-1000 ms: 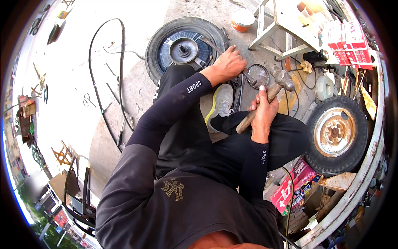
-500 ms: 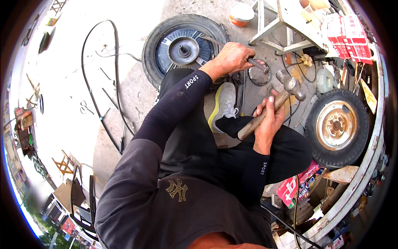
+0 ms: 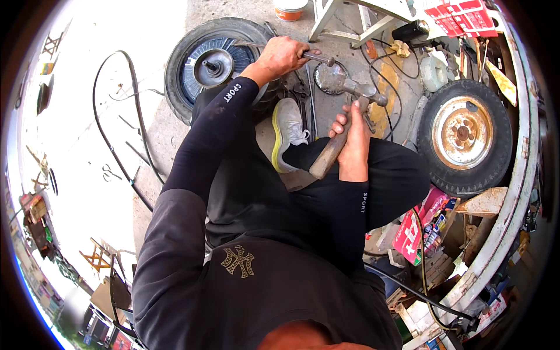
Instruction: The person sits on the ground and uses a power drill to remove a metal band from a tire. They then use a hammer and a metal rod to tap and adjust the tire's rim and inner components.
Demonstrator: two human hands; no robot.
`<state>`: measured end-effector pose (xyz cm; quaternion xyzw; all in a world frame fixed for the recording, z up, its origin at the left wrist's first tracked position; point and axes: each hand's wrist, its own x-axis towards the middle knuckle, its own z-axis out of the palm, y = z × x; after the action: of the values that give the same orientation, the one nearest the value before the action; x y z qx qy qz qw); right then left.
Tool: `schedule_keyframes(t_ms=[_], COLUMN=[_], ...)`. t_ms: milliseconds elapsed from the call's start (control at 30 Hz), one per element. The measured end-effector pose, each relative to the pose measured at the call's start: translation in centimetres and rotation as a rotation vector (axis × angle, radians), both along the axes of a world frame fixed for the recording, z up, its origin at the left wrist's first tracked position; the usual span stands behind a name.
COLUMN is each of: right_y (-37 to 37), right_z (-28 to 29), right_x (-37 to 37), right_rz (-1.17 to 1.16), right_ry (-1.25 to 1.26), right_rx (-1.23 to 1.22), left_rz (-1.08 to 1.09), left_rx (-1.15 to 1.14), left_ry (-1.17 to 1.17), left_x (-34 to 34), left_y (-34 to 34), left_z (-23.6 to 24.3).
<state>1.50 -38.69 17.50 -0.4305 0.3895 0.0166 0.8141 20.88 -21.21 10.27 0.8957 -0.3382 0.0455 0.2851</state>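
On the concrete floor point(image 3: 239, 9), left, a looped black cable point(image 3: 137, 96), then a blue-hubbed wheel point(image 3: 198, 81) with tyre. Left hand point(image 3: 283, 56): fingers closed around a metal rod point(image 3: 317, 58), narrow end over that wheel; contact unclear. Right hand point(image 3: 354, 143): fingers wrapped round a wooden-handled hammer point(image 3: 331, 153), its head near the rod's blunt end but apart. Farther right, a rusty-rimmed wheel point(image 3: 462, 133).
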Motion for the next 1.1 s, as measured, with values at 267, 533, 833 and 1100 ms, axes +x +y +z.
schedule_keyframes(t_ms=[267, 533, 833, 1100], right_y=[3.6, 6.1, 5.5, 5.6], right_z=[2.2, 4.2, 2.3, 0.0], right_x=[-2.2, -3.6, -0.9, -2.1], right_rz=[0.063, 0.083, 0.066, -0.067], right_ry=[-0.253, -0.141, -0.21, -0.221], right_rx=[-0.381, -0.188, -0.089, -0.157], left_rz=[-0.028, 0.048, 0.091, 0.06], left_rx=[-0.029, -0.046, -0.036, -0.037], left_ry=[0.022, -0.034, 0.007, 0.008], left_x=[-0.1, 0.5, 0.5, -0.7], left_y=[0.7, 1.5, 1.8, 0.0], left_z=[1.5, 0.7, 1.6, 0.2])
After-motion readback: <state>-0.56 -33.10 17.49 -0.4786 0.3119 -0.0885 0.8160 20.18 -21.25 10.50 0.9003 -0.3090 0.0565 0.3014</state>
